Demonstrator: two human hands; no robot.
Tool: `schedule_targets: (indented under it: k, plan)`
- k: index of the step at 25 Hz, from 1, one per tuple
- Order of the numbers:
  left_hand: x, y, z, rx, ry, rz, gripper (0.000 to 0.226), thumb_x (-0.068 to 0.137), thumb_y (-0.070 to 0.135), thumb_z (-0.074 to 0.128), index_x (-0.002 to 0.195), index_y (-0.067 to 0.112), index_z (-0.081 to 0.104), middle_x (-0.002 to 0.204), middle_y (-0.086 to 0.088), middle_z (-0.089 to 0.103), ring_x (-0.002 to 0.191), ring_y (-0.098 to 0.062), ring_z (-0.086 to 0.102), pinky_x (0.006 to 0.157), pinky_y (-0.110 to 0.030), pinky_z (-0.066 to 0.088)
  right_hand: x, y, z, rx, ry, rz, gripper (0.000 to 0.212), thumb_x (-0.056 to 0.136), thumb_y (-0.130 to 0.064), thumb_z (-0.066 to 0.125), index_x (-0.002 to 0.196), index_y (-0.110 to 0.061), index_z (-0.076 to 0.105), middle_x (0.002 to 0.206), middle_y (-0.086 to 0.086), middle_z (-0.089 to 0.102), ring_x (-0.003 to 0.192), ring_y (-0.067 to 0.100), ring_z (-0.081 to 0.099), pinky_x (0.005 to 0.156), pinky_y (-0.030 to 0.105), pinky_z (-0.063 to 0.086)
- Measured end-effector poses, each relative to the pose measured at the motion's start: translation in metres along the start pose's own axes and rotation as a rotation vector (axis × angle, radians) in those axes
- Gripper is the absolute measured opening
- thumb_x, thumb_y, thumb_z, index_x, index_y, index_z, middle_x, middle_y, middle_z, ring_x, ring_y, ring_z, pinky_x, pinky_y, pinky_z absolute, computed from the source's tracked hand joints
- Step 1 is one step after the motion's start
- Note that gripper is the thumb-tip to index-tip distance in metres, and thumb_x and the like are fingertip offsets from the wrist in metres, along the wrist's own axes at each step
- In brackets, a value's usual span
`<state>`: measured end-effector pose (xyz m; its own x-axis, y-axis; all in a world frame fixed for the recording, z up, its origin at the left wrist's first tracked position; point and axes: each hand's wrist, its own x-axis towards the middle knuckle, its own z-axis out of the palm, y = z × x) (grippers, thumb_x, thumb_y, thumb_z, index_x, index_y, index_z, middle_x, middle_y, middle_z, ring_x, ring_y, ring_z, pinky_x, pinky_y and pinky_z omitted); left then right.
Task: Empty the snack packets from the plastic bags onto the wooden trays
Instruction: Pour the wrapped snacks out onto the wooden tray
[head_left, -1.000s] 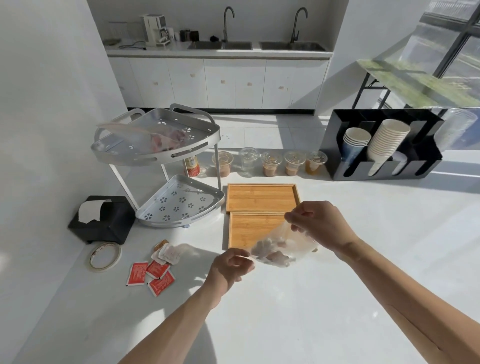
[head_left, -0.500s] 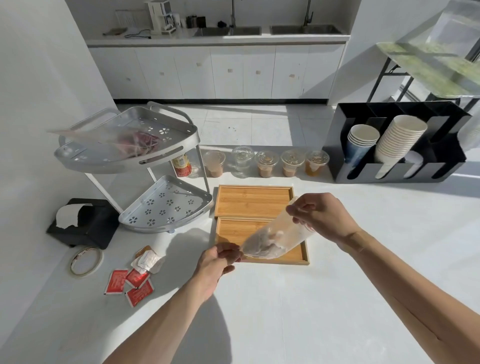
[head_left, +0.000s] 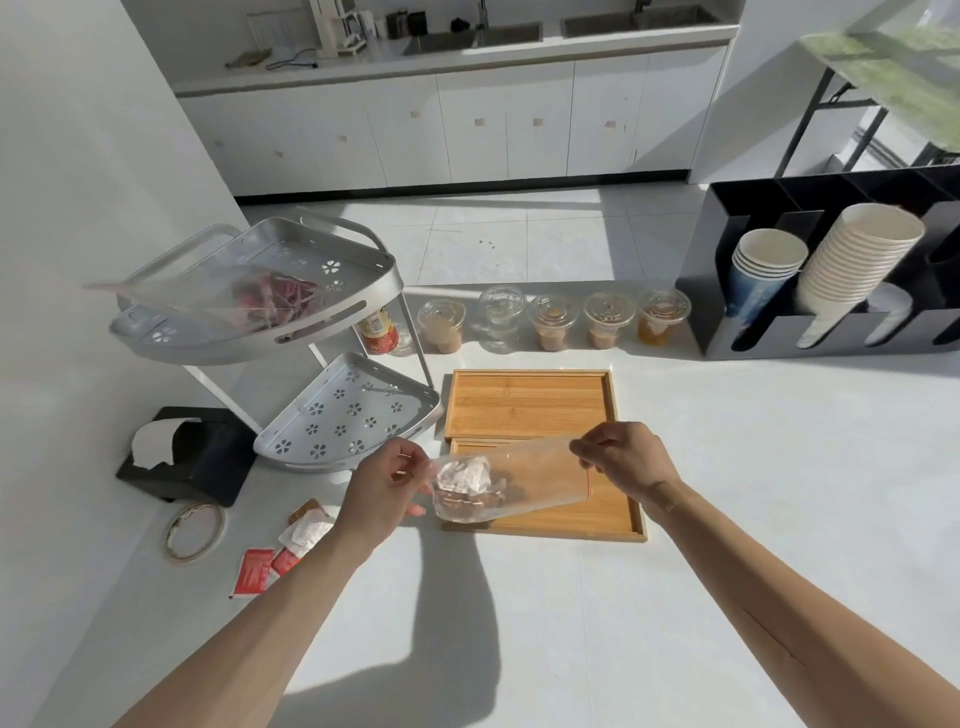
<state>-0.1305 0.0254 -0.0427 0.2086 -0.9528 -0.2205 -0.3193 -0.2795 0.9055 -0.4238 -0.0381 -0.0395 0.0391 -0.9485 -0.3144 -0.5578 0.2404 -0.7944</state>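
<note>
Both my hands hold a clear plastic bag (head_left: 524, 480) sideways over the near wooden tray (head_left: 597, 512). My left hand (head_left: 382, 486) grips the bag's closed bottom, where several snack packets (head_left: 465, 483) are bunched. My right hand (head_left: 626, 457) pinches the bag's open end. The far wooden tray (head_left: 530, 405) lies just behind, bare. A second plastic bag (head_left: 234, 299) with reddish packets rests on the top tier of a metal corner rack (head_left: 332, 415). Loose red and white packets (head_left: 280, 551) lie on the counter to the left.
A black tissue box (head_left: 192, 457) and a tape roll (head_left: 195, 532) sit at the left. Several lidded cups (head_left: 553, 322) and a can (head_left: 379, 332) line the counter's far edge. A black holder with stacked paper cups (head_left: 831, 270) stands at the right.
The bag has tilted from hanging upright to lying sideways over the near tray. My left hand moved up to its bottom end; my right hand keeps the open end. The camera tilted down.
</note>
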Motion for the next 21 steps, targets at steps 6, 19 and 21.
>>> schedule_targets:
  k: [6,19,21]
  plan:
    - [0.021,0.016,-0.004,0.213,0.008,0.126,0.017,0.083,0.014,0.073,0.074,0.026,0.066,0.066,-0.004,0.071,0.065,-0.022,0.069,0.064,-0.037,0.061,0.017,0.025,0.041,0.15,-0.002,0.176,0.011,0.088,-0.027,0.068,0.081,-0.02,0.072,0.084,0.0,0.071,0.08,0.018,0.061,0.066,0.028,0.046]
    - [0.054,0.068,0.0,0.451,-0.093,0.244,0.015,0.072,0.024,0.084,0.07,0.027,0.07,0.069,0.002,0.071,0.057,0.003,0.058,0.055,-0.01,0.048,0.035,0.035,0.063,0.256,-0.048,0.336,0.016,0.092,-0.028,0.062,0.081,-0.019,0.068,0.08,0.0,0.069,0.066,0.012,0.059,0.05,0.025,0.041]
    - [0.056,0.072,0.002,0.43,-0.096,0.243,0.014,0.072,0.023,0.084,0.071,0.026,0.07,0.07,0.0,0.071,0.057,0.003,0.057,0.06,-0.017,0.051,0.034,0.034,0.064,0.251,-0.06,0.345,0.017,0.093,-0.028,0.061,0.081,-0.018,0.068,0.076,-0.001,0.07,0.061,0.01,0.061,0.045,0.021,0.042]
